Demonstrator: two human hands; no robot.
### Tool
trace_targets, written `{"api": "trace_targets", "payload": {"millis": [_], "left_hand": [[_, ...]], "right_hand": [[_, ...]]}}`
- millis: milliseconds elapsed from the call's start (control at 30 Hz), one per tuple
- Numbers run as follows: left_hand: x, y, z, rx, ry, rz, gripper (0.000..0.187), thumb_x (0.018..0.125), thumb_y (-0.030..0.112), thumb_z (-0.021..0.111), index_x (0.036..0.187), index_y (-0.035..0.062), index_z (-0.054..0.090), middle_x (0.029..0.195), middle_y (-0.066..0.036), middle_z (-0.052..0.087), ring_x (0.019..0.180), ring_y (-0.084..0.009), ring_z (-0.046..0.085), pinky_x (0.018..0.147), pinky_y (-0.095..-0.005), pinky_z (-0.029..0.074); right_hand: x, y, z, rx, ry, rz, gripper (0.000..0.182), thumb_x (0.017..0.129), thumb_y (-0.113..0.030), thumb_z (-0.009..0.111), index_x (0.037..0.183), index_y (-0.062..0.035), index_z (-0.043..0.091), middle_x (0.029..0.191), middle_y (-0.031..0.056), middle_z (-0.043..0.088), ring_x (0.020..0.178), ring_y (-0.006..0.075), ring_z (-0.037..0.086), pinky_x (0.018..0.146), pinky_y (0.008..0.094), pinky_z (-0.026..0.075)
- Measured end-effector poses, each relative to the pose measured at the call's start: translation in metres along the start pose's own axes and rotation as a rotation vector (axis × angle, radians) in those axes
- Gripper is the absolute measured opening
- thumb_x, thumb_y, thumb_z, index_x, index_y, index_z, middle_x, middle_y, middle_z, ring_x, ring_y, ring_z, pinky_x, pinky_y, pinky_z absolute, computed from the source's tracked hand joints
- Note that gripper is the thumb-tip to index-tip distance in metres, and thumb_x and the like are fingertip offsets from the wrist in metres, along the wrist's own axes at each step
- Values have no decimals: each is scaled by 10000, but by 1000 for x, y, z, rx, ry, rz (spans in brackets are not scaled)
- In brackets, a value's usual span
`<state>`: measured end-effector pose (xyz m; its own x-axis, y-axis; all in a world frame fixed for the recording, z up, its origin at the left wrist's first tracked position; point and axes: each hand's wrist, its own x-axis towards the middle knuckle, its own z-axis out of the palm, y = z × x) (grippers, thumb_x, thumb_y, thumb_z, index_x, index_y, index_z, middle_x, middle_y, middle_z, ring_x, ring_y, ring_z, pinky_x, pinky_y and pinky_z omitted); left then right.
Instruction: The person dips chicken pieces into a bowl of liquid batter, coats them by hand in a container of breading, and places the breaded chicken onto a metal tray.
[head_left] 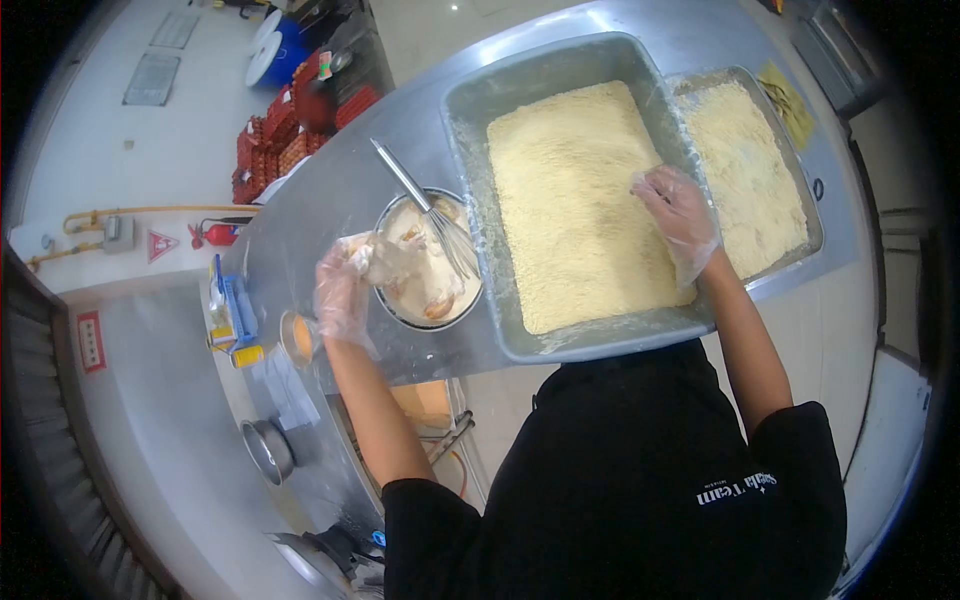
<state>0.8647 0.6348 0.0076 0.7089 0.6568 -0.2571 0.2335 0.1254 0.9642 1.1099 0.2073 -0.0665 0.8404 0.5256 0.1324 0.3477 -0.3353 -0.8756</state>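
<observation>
Clear plastic gloves cover both hands. My left hand (345, 290) is at the left rim of a round bowl (385, 312), its fingers bent together around a pale, wet-looking bit that I cannot make out. In the bowl are cream-coloured batter and several coated pieces (438, 306). A metal whisk (412, 186) leans in it, wires in the batter and handle over the far rim. My right hand (676, 212) is over the right side of a large grey tub (466, 190) of pale yellow crumbly powder (570, 215). Its fingers are curled closed; their contents, if any, are hidden.
A metal tray (818, 225) of similar powder stands right of the tub, with a yellow cloth (788, 105) beyond it. At the table's left are a small bowl (297, 338) with something orange and a blue box (232, 305). Red egg trays (265, 150) are stacked behind.
</observation>
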Motion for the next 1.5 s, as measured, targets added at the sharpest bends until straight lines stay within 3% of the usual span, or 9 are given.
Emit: {"api": "trace_targets", "payload": {"millis": [267, 733, 867, 933, 1067, 1133, 1333, 1400, 1500], "left_hand": [[-1, 33, 28, 165, 153, -24, 273, 852, -50, 588, 1113, -31, 666, 1030, -99, 701, 915, -179, 673, 840, -302, 547], [-43, 59, 186, -78, -529, 156, 624, 814, 289, 779, 1273, -61, 543, 1100, -117, 663, 990, -178, 656, 867, -282, 541], [14, -37, 247, 246, -652, 126, 425, 845, 185, 755, 1196, -11, 614, 1039, -100, 695, 929, -164, 662, 824, -296, 526], [34, -67, 268, 755, -353, 412, 248, 835, 71, 704, 1072, 3, 681, 948, -132, 716, 858, -159, 672, 792, -305, 533], [14, -65, 307, 728, -435, 173, 165, 814, 17, 635, 955, 7, 721, 857, -157, 718, 808, -187, 691, 746, -331, 542], [23, -96, 310, 770, -466, 202, 167, 815, 9, 614, 933, 13, 732, 847, -147, 720, 793, -205, 697, 727, -342, 541], [19, -13, 278, 737, -300, 292, 219, 851, 53, 611, 1034, 29, 728, 980, -124, 736, 900, -225, 698, 809, -353, 560], [13, 7, 248, 598, -178, 244, 227, 891, 96, 622, 1091, 35, 712, 1091, -141, 713, 984, -234, 679, 866, -355, 566], [-34, 44, 212, 322, -81, 295, 222, 914, 68, 626, 1121, 25, 692, 1137, -133, 696, 1020, -236, 660, 896, -369, 560]], "right_hand": [[1, 11, -1, -49, -37, -112, 273, 943, -226, 580, 822, 13, 630, 799, 176, 575, 763, 317, 558, 704, 420, 438], [1, 3, -3, 111, -3, 11, 247, 946, -206, 623, 861, 25, 644, 811, 144, 543, 748, 270, 528, 708, 381, 437], [2, 12, -1, 42, 63, -123, 259, 941, -216, 612, 838, 19, 649, 808, 163, 566, 768, 306, 551, 713, 406, 439], [2, 13, 0, 100, 68, -102, 307, 939, -270, 585, 827, 6, 659, 836, 197, 607, 818, 363, 576, 736, 453, 442], [0, 9, -1, 100, 105, -94, 232, 934, -175, 621, 804, 17, 629, 790, 156, 562, 749, 282, 544, 694, 389, 434], [-2, 2, -5, 73, 54, -37, 264, 948, -204, 599, 803, 15, 626, 820, 167, 588, 756, 287, 554, 699, 396, 432], [-30, 27, 26, -465, -960, 58, 446, 995, -408, 467, 923, -23, 681, 1009, 216, 659, 784, 313, 610, 709, 411, 481], [-43, 50, 70, -464, -938, 54, 505, 1004, -467, 436, 1035, -26, 681, 1049, 203, 681, 844, 321, 648, 751, 394, 498], [-35, 28, 87, -21, -910, 607, 649, 988, -590, 402, 1253, -31, 596, 1237, 206, 628, 1090, 306, 620, 908, 417, 472]]}}
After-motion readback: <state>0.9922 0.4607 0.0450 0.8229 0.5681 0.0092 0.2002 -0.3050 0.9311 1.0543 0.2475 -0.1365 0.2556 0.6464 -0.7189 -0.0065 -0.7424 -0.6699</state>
